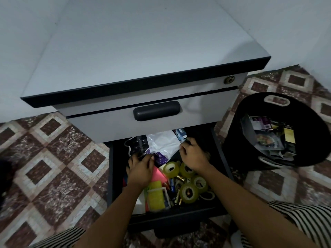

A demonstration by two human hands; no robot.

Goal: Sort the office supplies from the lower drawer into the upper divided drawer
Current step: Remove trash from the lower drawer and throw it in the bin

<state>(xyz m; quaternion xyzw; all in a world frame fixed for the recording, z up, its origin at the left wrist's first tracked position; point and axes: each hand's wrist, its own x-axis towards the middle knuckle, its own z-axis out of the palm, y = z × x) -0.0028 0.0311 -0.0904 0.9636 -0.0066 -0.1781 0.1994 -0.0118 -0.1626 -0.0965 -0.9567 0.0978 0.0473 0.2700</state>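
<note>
Both hands are down in the open lower drawer, where the supplies lie in a heap; the upper drawer is shut above them, its front overhanging the back of the heap. The right hand has its fingers curled at the right edge of a white bag and seems to pinch it, just beside a blue box. The left hand reaches forward onto the near edge of a dark blister pack; I cannot tell whether those fingers are clamped on it or only resting. Nearer the person lie tape rolls, batteries and pink notes, all touching and partly stacked. The step looks like lifting out the bag and pack, and nothing appears sorted yet. It is best to draw them toward the person first, then up, since the upper front leaves little headroom at the back. The upper drawer must be pulled by its handle before anything goes in, which needs one hand free. Once out, it will cover the heap, so take several items at a time. A black bin stands close on the right; the tiled floor on the left gives elbow room.
</note>
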